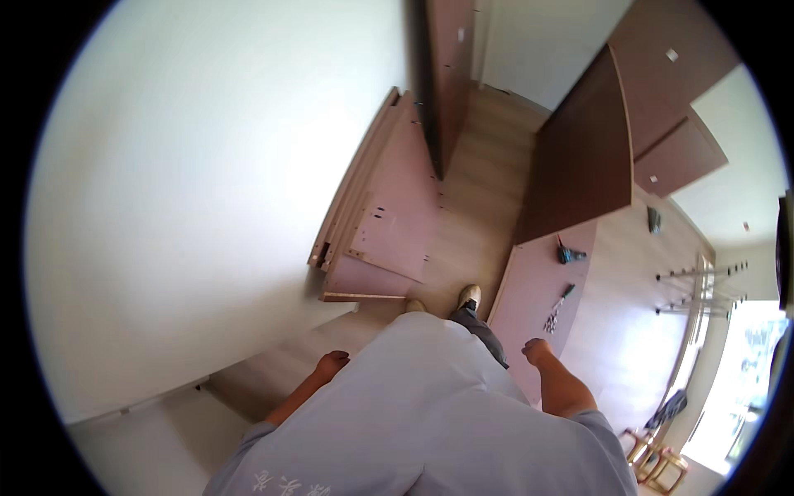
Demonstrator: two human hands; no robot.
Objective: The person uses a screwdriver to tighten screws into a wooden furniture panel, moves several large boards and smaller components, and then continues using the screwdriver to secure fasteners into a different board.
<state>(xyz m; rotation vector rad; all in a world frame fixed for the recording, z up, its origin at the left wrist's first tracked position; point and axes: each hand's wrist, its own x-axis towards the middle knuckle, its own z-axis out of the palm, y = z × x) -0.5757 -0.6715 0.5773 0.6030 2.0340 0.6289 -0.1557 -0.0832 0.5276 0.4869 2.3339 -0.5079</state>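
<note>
while both hands hang loosely curled, empty: open floor strip between leaning panels

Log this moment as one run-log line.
left hand: empty, at side | right hand: empty, above pink panel on floor | nearby: boards leaning on wall, drill on panel

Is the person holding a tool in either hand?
No, the left hand and right hand hang empty; the tools lie on a panel on the floor.
</note>
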